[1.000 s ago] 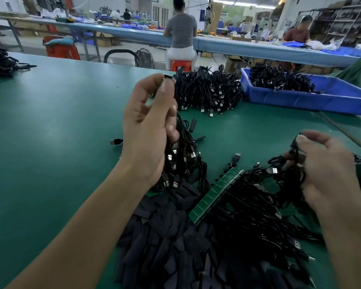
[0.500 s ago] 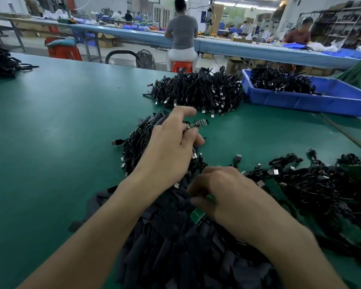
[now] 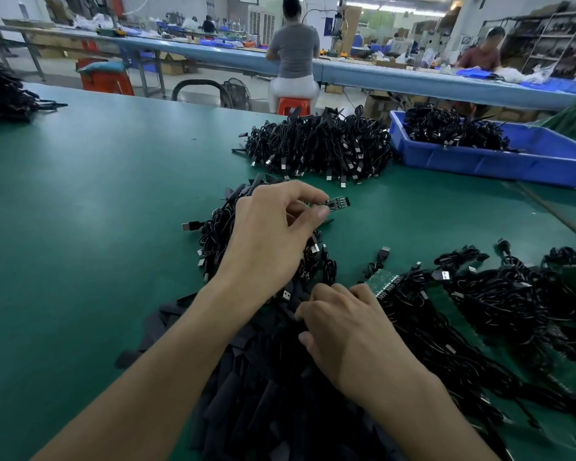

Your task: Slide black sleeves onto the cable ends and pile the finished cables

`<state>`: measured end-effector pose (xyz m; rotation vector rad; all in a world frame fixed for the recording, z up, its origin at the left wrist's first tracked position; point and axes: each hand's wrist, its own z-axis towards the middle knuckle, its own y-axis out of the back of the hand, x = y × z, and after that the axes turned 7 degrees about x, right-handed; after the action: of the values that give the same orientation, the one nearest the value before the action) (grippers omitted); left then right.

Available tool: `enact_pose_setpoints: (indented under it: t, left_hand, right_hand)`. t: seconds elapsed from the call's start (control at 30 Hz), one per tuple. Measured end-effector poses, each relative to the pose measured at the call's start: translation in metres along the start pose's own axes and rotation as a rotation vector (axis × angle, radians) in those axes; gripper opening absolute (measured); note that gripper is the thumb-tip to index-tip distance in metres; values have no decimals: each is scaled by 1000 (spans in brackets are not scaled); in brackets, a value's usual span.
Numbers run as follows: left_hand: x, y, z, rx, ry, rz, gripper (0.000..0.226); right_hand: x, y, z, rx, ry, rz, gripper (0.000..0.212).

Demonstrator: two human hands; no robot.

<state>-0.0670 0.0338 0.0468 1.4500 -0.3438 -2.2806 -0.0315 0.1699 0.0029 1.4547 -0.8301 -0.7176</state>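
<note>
Green matting covers the wide work table (image 3: 80, 227) that carries everything. At its far right edge sits a blue plastic bin (image 3: 529, 161) with black cables heaped inside. Closest to the camera spreads a heap of flat black sleeves (image 3: 263, 387), reaching from the bottom edge up to the hands. To the right of it lies a loose spread of black cables (image 3: 499, 294), with a green circuit strip (image 3: 384, 281) at its near-left corner. Farther back, just left of the bin, a pile of coiled cables (image 3: 316, 144) shows its metal plugs along the front. A smaller bundle of cables (image 3: 217, 234) lies under the left hand (image 3: 270, 241), which pinches a cable end between thumb and forefinger, so that the end's small bare board (image 3: 338, 202) sticks out to the right above the mat. The right hand (image 3: 346, 321) rests knuckles-up on the sleeve heap, fingers curled down among the sleeves; whether they hold one cannot be told.
</note>
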Motion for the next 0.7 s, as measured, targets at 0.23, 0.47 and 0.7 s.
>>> enact_pose_setpoints:
  t: [0.23,0.47,0.7]
  left_hand:
    - [0,3,3,-83,22,-12,12]
    - [-2,6,5,-137,-13,-68,12]
    - [1,5,6,-140,-24,-57,16]
  right_hand:
    - [-9,9,0,-79,34,163,19]
    - [3,3,0,-97,39,94,36]
    - [16,-9,3,-128,14,19,26]
